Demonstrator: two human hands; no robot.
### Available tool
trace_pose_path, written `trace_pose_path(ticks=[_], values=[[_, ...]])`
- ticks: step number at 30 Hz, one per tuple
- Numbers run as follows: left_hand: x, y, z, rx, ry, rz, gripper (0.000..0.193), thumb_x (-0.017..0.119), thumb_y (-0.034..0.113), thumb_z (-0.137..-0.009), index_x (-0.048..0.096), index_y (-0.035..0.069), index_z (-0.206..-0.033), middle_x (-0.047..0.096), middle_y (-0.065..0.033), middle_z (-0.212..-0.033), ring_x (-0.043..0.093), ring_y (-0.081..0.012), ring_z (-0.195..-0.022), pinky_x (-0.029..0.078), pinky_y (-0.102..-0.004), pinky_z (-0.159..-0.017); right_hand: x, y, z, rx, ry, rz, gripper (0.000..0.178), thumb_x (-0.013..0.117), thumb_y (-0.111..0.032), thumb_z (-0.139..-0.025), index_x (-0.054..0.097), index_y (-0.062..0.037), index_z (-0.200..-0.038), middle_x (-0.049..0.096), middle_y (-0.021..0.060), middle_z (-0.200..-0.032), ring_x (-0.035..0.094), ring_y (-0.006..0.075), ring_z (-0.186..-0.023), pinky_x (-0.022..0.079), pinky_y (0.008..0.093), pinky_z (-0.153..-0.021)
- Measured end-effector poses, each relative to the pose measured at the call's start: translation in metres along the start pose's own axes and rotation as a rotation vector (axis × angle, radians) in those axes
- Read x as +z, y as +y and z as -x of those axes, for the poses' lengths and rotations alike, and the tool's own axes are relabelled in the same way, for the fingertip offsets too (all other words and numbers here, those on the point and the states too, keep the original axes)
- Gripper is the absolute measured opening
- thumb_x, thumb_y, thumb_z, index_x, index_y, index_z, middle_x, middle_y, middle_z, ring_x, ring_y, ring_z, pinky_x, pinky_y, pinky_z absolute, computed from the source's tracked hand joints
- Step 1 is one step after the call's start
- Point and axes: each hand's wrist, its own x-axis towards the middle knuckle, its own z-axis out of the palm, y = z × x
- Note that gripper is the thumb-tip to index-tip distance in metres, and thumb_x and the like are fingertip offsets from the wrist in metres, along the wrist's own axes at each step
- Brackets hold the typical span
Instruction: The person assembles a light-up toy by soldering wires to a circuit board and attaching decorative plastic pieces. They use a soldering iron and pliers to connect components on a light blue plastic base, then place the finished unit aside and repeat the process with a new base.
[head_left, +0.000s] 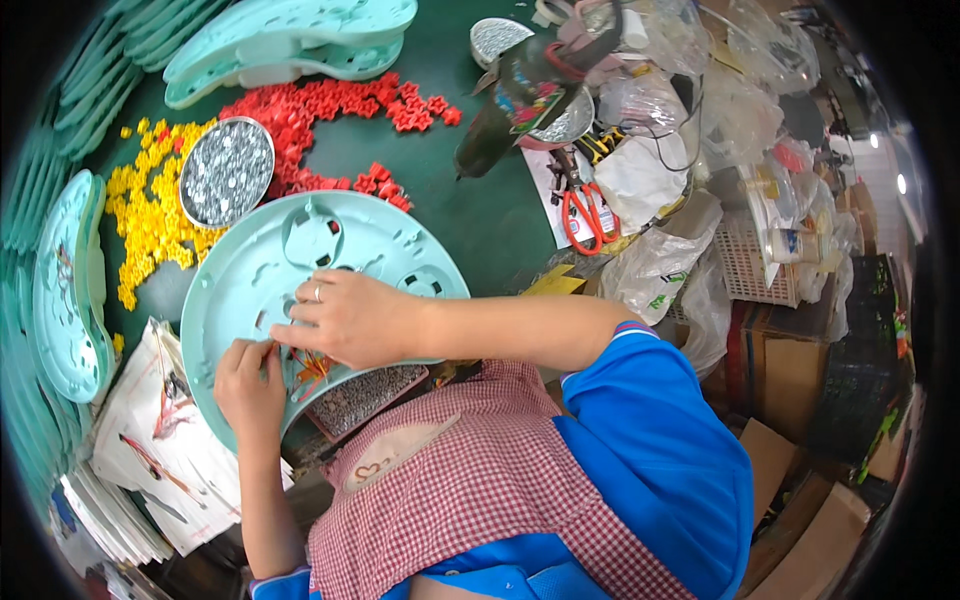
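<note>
A pale turquoise plastic shell (225,290), round with cut-outs and moulded ribs, lies in front of me. My left hand (250,388) is at its near left part, thumb and fingers pinched together. Above the shell my right hand (355,318) bends over from the right, a ring on one finger, its fingertips closed close to the left hand's. What either pinch holds is hidden by the fingers. Thin orange and red wires (314,364) lie in the shell under the right hand.
Yellow plastic pieces (140,200), red star-shaped pieces (290,120) and a dish of small silvery parts (228,172) lie beyond the shell. Stacked turquoise shells (30,200) line the left. Right are orange-handled scissors (590,215), a power screwdriver (500,125) and plastic bags (660,260).
</note>
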Motion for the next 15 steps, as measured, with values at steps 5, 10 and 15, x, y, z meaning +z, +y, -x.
trace_pose_path(ticks=[5,10,15], values=[[0.0,0.003,-0.003,0.008,-0.025,0.051,0.004,0.07,0.002,-0.077,0.066,0.002,-0.079,0.06,-0.01,-0.075,0.061,-0.0285,-0.069,0.047,-0.0372,-0.063,-0.076,0.009,0.039,-0.029,0.516,-0.023,0.028,0.068,-0.011,-0.072,0.066,-0.0086,-0.099,0.066,0.0037,-0.088,0.065,0.0225,-0.082,0.054,0.0363,-0.072],[-0.004,0.002,-0.003,0.026,-0.001,0.097,0.005,0.069,-0.003,-0.076,0.065,0.0,-0.078,0.058,-0.0098,-0.071,0.06,-0.0249,-0.063,0.047,-0.0343,-0.059,-0.14,0.065,0.119,0.446,1.078,0.044,0.011,0.056,-0.003,-0.09,0.061,0.0021,-0.098,0.063,0.009,-0.084,0.06,0.0162,-0.07,0.05,0.0296,-0.065],[0.0,0.004,-0.003,0.019,0.015,0.112,0.006,0.068,-0.004,-0.076,0.064,0.001,-0.078,0.058,-0.0087,-0.071,0.058,-0.0221,-0.059,0.046,-0.0325,-0.055,-0.187,0.15,0.17,0.774,1.22,0.189,0.015,0.06,-0.007,-0.091,0.064,-0.0005,-0.105,0.063,0.0066,-0.088,0.06,0.0137,-0.076,0.049,0.0266,-0.072]])
